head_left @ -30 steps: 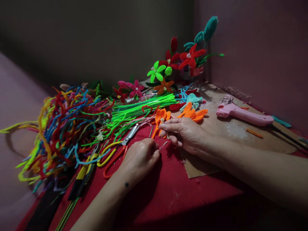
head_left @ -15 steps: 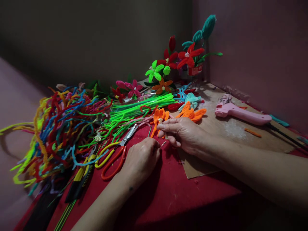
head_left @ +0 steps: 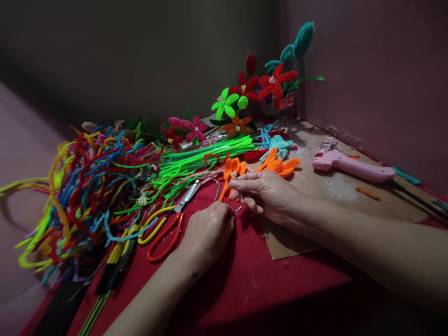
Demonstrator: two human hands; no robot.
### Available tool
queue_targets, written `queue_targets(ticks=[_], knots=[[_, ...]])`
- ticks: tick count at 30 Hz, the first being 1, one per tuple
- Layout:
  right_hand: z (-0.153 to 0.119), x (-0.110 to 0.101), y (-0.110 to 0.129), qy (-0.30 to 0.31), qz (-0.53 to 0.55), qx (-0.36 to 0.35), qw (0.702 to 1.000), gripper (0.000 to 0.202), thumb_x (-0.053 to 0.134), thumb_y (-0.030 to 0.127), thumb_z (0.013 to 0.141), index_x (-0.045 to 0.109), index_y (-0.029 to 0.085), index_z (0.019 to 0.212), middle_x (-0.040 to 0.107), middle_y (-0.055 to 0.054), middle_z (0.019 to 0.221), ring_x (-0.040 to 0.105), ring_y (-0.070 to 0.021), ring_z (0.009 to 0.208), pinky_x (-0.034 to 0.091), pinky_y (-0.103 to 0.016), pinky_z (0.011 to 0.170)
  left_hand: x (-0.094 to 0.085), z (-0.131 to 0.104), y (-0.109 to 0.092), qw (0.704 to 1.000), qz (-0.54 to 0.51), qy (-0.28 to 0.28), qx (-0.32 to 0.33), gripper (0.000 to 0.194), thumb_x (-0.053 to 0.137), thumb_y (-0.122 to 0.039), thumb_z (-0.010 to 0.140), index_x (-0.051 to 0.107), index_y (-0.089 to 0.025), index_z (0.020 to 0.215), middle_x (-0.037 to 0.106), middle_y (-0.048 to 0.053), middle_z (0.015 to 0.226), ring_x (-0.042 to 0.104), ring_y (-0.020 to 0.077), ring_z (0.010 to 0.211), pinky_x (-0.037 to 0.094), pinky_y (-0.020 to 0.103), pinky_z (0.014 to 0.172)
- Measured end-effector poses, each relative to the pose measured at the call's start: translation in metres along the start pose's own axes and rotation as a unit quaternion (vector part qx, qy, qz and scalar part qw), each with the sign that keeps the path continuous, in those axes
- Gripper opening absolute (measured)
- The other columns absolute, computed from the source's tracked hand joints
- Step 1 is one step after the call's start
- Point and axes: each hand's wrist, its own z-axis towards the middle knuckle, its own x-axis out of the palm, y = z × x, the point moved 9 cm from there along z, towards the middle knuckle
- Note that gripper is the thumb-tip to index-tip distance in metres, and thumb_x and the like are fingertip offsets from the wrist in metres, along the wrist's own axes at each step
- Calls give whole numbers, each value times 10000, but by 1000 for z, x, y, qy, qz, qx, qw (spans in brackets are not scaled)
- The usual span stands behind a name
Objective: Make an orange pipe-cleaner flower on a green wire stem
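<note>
My right hand (head_left: 261,191) pinches a small bunch of cream flower stamens (head_left: 233,175) between thumb and fingertips, its pale tips pointing up. Just left of it, low over the red cloth, my left hand (head_left: 209,227) is closed with its fingers curled under. Whatever lies inside those fingers is hidden. By its fingertips are a few thin pale stamens (head_left: 238,210) on the cloth. Orange pipe-cleaner petals (head_left: 231,166) lie right behind the right fingertips, and more orange petals (head_left: 279,165) rest beyond that hand.
Scissors (head_left: 180,205) with red and yellow handles and black-yellow pliers (head_left: 121,252) lie left of my hands. Tangled pipe cleaners (head_left: 87,186) and green ones (head_left: 210,151) spread behind. A pink glue gun (head_left: 353,165) rests on cardboard (head_left: 301,240). Finished flowers (head_left: 226,103) stand at the back.
My left hand has shifted slightly right and turned a little, beside the loose stamens. The right hand keeps its pinch on the stamen bunch, almost unmoved.
</note>
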Motion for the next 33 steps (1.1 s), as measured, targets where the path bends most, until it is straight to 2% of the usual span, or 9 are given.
queue_targets(ticks=[6, 13, 22, 28, 33], knots=[[0, 1, 0, 3, -4, 3, 1000, 146, 608, 162, 749, 593, 104, 616, 631, -15, 597, 370, -5, 303, 238, -127, 250, 3, 0, 0, 999, 32, 13, -10, 217, 369, -242, 825, 575, -182, 788, 663, 79, 801, 625, 238, 731, 391, 314, 608], [0, 1, 0, 6, -7, 0, 1000, 138, 596, 157, 760, 596, 95, 636, 629, -14, 609, 374, -6, 301, 236, -128, 251, -1, -1, 7, 999, 12, 14, -43, 209, 385, -237, 803, 587, -190, 783, 667, 73, 782, 622, 224, 726, 382, 303, 622], [0, 0, 1, -7, -8, 7, 1000, 141, 596, 153, 761, 585, 99, 631, 621, -8, 597, 371, -7, 296, 234, -131, 250, -6, -3, 10, 998, -42, 13, -41, 211, 420, -253, 789, 612, -200, 859, 669, 64, 895, 615, 197, 767, 395, 284, 665], [1, 1, 1, 5, -9, -3, 1000, 141, 596, 156, 760, 587, 92, 634, 631, -11, 601, 373, -8, 295, 239, -132, 246, -1, -2, 8, 999, 15, 40, -33, 218, 407, -239, 789, 621, -199, 808, 675, 75, 827, 624, 220, 771, 377, 295, 646], [1, -1, 0, 3, -1, 1, 1000, 105, 605, 158, 753, 592, 97, 669, 634, -6, 594, 382, -13, 297, 234, -130, 246, -1, -1, 7, 998, 23, 36, -37, 213, 392, -215, 787, 601, -180, 765, 671, 94, 765, 612, 223, 701, 340, 295, 585]])
